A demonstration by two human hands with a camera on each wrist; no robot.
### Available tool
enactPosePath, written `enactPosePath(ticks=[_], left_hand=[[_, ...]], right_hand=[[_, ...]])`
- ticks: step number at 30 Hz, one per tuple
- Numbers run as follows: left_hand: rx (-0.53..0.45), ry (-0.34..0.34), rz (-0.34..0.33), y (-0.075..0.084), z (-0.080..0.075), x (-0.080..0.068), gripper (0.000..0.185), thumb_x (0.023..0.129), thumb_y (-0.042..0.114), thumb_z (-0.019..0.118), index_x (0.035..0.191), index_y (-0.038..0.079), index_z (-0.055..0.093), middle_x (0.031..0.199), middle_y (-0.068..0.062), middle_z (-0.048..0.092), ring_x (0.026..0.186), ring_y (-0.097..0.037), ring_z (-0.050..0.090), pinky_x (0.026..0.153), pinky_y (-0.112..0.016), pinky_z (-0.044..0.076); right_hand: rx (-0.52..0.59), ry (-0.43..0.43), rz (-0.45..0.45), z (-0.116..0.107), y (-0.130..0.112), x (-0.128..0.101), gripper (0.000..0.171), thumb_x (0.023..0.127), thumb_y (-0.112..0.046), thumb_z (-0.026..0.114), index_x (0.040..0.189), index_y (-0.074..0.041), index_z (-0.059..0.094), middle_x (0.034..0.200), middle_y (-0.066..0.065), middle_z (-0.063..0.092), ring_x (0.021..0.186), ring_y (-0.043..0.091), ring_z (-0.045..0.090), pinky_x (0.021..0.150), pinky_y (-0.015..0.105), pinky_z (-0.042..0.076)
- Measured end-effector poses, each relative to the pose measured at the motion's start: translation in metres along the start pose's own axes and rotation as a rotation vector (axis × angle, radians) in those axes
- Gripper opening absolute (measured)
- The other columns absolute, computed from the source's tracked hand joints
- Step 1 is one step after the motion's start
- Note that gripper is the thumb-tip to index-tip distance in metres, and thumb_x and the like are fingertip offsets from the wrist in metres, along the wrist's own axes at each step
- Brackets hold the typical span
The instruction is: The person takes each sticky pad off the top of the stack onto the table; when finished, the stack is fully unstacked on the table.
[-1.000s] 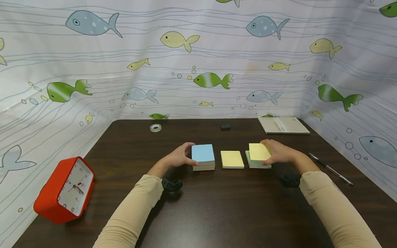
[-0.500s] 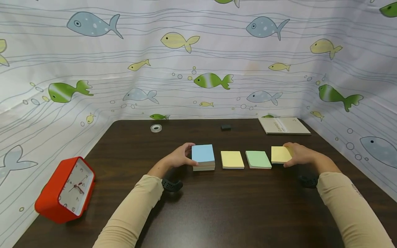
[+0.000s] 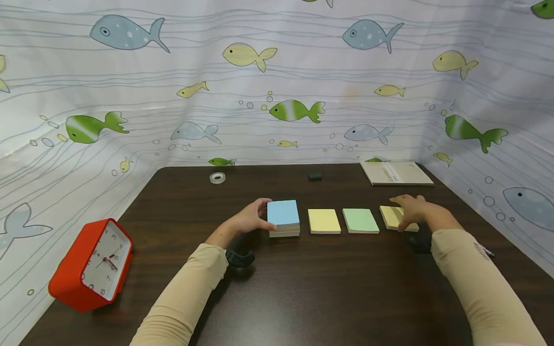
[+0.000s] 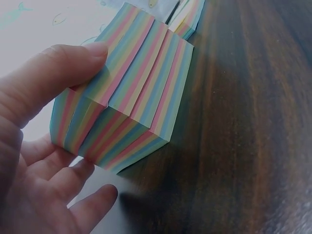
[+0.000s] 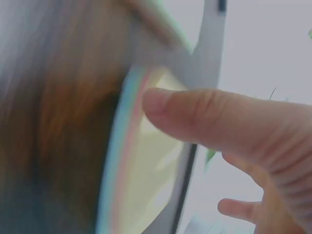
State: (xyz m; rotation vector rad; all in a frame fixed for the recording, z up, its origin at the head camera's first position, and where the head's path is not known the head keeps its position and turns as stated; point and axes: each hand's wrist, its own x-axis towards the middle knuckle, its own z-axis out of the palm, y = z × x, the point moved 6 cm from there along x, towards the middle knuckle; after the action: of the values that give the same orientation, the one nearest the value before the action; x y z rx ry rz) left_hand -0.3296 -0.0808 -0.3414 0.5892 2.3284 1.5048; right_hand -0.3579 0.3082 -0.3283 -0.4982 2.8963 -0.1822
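Blue-topped stack [image 3: 283,213], yellow pad [image 3: 323,221], green pad [image 3: 360,220].

I see long beige sleeves [image 3: 186,293] down to both wrists, a dark wrist-mounted camera [image 3: 239,258] strapped under each, bare hands, and faint small print on my right sleeve.

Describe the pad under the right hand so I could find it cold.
On the dark table, four pads lie in a row. From the thick blue-topped stack held by the left hand, pass the yellow pad and green pad. The last pad is pale yellow, thin, partly covered by the right hand, and nearest the notebook.
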Motion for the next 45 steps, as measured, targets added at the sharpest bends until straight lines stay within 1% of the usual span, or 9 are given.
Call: enactPosePath(ticks=[5, 10, 15, 21, 26, 32, 34, 38, 45], left_hand=[[0.008, 0.007, -0.02, 0.003, -0.002, -0.003, 0.084, 0.07, 0.003, 0.07, 0.134, -0.006, 0.017, 0.139, -0.023, 0.013, 0.127, -0.032, 0.015, 0.099, -0.04, 0.022], [0.021, 0.005, -0.019, -0.017, -0.002, 0.006, 0.089, 0.069, 0.007, 0.073, 0.135, -0.004, 0.013, 0.14, -0.021, 0.01, 0.128, -0.03, 0.014, 0.099, -0.04, 0.021], [0.042, 0.004, -0.018, -0.028, -0.001, 0.01, 0.094, 0.069, 0.012, 0.073, 0.136, -0.003, 0.01, 0.141, -0.02, 0.011, 0.128, -0.029, 0.016, 0.099, -0.04, 0.023], [0.049, 0.023, -0.035, -0.028, -0.001, 0.01, 0.094, 0.068, 0.014, 0.074, 0.136, -0.002, 0.012, 0.141, -0.019, 0.014, 0.127, -0.028, 0.019, 0.099, -0.039, 0.024], [0.046, 0.011, -0.039, -0.019, 0.0, 0.005, 0.091, 0.071, 0.011, 0.072, 0.136, -0.004, 0.011, 0.14, -0.021, 0.014, 0.127, -0.03, 0.018, 0.099, -0.04, 0.023], [0.01, 0.007, -0.029, -0.02, 0.0, 0.007, 0.09, 0.069, 0.007, 0.073, 0.134, -0.005, 0.013, 0.138, -0.022, 0.019, 0.127, -0.03, 0.02, 0.098, -0.041, 0.024], [-0.02, -0.005, -0.018, -0.013, 0.0, 0.004, 0.086, 0.069, 0.003, 0.072, 0.132, -0.007, 0.015, 0.135, -0.023, 0.023, 0.126, -0.031, 0.022, 0.098, -0.041, 0.026], [-0.051, -0.032, 0.003, -0.003, 0.003, 0.0, 0.079, 0.07, -0.002, 0.068, 0.13, -0.009, 0.017, 0.131, -0.025, 0.027, 0.124, -0.032, 0.024, 0.096, -0.043, 0.028], [-0.016, -0.02, 0.008, -0.02, 0.001, 0.01, 0.08, 0.071, 0.005, 0.071, 0.131, -0.005, 0.02, 0.131, -0.02, 0.028, 0.124, -0.029, 0.025, 0.096, -0.041, 0.029]], right_hand=[[0.008, 0.054, -0.093, -0.017, -0.047, 0.014, 0.084, 0.066, -0.019, 0.076, 0.13, 0.008, 0.029, 0.129, 0.034, 0.023, 0.112, 0.055, 0.017, 0.084, 0.064, 0.02], [0.03, 0.105, -0.165, -0.026, -0.09, 0.021, 0.081, 0.072, -0.02, 0.071, 0.133, 0.004, 0.025, 0.133, 0.029, 0.022, 0.117, 0.051, 0.014, 0.087, 0.063, 0.02], [0.032, 0.102, -0.22, -0.024, -0.122, 0.021, 0.076, 0.077, -0.025, 0.067, 0.135, 0.0, 0.025, 0.135, 0.025, 0.022, 0.119, 0.049, 0.012, 0.09, 0.061, 0.02], [0.051, 0.1, -0.275, -0.021, -0.155, 0.026, 0.074, 0.079, -0.03, 0.064, 0.136, -0.002, 0.026, 0.135, 0.022, 0.026, 0.121, 0.044, 0.015, 0.092, 0.057, 0.022], [0.087, 0.044, -0.318, -0.011, -0.181, 0.036, 0.074, 0.081, -0.036, 0.06, 0.137, -0.004, 0.023, 0.136, 0.02, 0.025, 0.124, 0.04, 0.014, 0.094, 0.053, 0.023], [0.104, -0.003, -0.375, 0.0, -0.219, 0.053, 0.083, 0.076, -0.044, 0.063, 0.137, -0.003, 0.023, 0.136, 0.018, 0.025, 0.125, 0.035, 0.018, 0.095, 0.049, 0.026], [0.095, -0.001, -0.393, 0.004, -0.23, 0.059, 0.086, 0.074, -0.045, 0.064, 0.137, -0.002, 0.024, 0.136, 0.017, 0.026, 0.122, 0.033, 0.023, 0.093, 0.046, 0.029], [0.069, 0.005, -0.421, 0.011, -0.245, 0.069, 0.09, 0.069, -0.046, 0.068, 0.135, 0.0, 0.028, 0.132, 0.017, 0.031, 0.114, 0.031, 0.032, 0.086, 0.041, 0.037], [0.073, -0.026, -0.364, 0.02, -0.245, 0.081, 0.089, 0.067, -0.044, 0.071, 0.132, 0.003, 0.031, 0.125, 0.014, 0.04, 0.105, 0.027, 0.039, 0.082, 0.037, 0.039]])
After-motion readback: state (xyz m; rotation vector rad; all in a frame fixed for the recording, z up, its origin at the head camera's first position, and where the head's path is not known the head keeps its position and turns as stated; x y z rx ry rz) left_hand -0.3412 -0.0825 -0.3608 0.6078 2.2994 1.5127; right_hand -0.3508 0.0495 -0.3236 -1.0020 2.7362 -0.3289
